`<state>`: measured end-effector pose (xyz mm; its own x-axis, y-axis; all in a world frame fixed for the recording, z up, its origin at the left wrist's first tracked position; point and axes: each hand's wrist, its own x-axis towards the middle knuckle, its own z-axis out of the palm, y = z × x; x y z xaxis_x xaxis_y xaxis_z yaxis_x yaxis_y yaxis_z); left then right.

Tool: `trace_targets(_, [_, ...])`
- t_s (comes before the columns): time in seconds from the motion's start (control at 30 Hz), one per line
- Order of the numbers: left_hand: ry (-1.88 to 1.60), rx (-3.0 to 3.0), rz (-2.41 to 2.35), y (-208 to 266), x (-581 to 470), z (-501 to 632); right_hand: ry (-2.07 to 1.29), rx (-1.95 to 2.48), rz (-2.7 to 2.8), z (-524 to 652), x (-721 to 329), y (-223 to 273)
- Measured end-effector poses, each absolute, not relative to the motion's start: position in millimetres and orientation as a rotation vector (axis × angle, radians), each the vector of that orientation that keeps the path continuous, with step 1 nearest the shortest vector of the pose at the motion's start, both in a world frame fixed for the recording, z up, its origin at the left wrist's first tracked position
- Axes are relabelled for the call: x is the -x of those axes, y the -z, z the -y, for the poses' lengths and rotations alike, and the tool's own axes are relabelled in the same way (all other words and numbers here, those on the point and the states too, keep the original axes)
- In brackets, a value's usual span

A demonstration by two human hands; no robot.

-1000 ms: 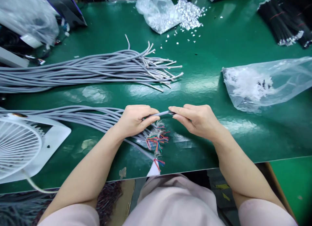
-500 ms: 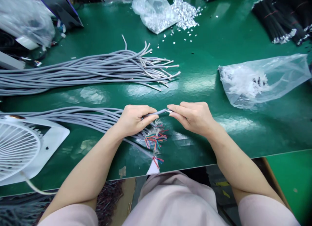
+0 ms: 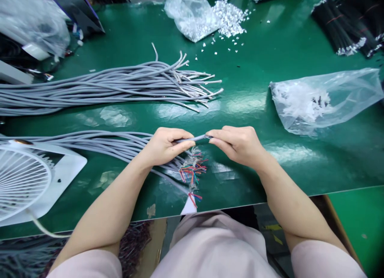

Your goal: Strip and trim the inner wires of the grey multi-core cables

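Grey cable (image 3: 199,138) — slim, gently curved, held

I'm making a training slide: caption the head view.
Left hand and right hand hold a grey cable over a green table.

The table (image 3: 255,66) is deep green with pale glossy streaks. The cable (image 3: 199,138) at the centre is plain grey. Grey too are the upper bundle (image 3: 114,84) at left, its tips whitish, and the lower bundle (image 3: 102,144), whose bared wires (image 3: 192,173) mix red, orange, blue and green among silvery strands. The fan (image 3: 64,166) at lower left is white, its grille (image 3: 22,182) striped with radiating ribs. The shirt (image 3: 216,246) at bottom centre is pale pink. At upper right, the black wires (image 3: 336,28) carry a thin red band and silvery tips. The bag (image 3: 352,94) at right is clear, with white pieces (image 3: 295,100) inside; the scraps (image 3: 231,20) at upper centre are silvery white.
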<state>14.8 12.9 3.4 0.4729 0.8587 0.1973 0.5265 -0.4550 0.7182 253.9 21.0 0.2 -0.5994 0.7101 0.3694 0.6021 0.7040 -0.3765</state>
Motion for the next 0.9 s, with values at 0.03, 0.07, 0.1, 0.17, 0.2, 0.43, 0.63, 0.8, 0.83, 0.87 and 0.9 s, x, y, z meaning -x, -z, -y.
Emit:
trace_targets(0.03, [-0.734,-2.124,-1.142,-4.1,-15.0,-13.1,-0.375,0.982,2.39,-22.0,-254.4,-0.6])
trace_targets(0.07, [-0.716,-2.11,-1.134,-4.6,-15.1,-13.5,-0.451,0.955,2.361,-23.1,-255.1,-0.9])
trace_targets(0.1, [-0.693,-2.102,-1.119,-5.1,-15.2,-13.8,-0.511,0.93,2.33,-24.3,-255.7,-1.0])
trace_targets(0.17, [-0.64,-2.1,-1.081,-5.9,-15.2,-14.4,-0.587,0.878,2.294,-26.4,-256.6,-0.2])
trace_targets(0.2, [-0.614,-2.102,-1.059,-6.1,-15.1,-14.6,-0.615,0.846,2.294,-27.2,-256.6,0.6])
trace_targets(0.43, [-0.48,-2.061,-0.972,-6.8,-13.5,-15.6,-0.734,0.653,2.368,-25.4,-250.8,6.0])
trace_targets(0.63, [-0.469,-2.035,-0.926,-7.8,-13.3,-17.3,-0.689,0.686,2.511,-22.7,-249.8,2.2])
trace_targets(0.8, [-0.49,-2.005,-0.919,-7.2,-13.3,-17.8,-0.647,0.698,2.561,-22.0,-246.2,3.9])
trace_targets(0.83, [-0.495,-2.002,-0.924,-6.8,-13.3,-17.7,-0.65,0.682,2.544,-22.5,-244.9,5.5])
trace_targets(0.87, [-0.5,-2.003,-0.932,-6.3,-13.4,-17.5,-0.658,0.662,2.514,-23.1,-243.5,7.2])
trace_targets(0.9, [-0.507,-2.007,-0.943,-6.0,-13.5,-17.2,-0.673,0.643,2.475,-23.8,-242.1,9.0])
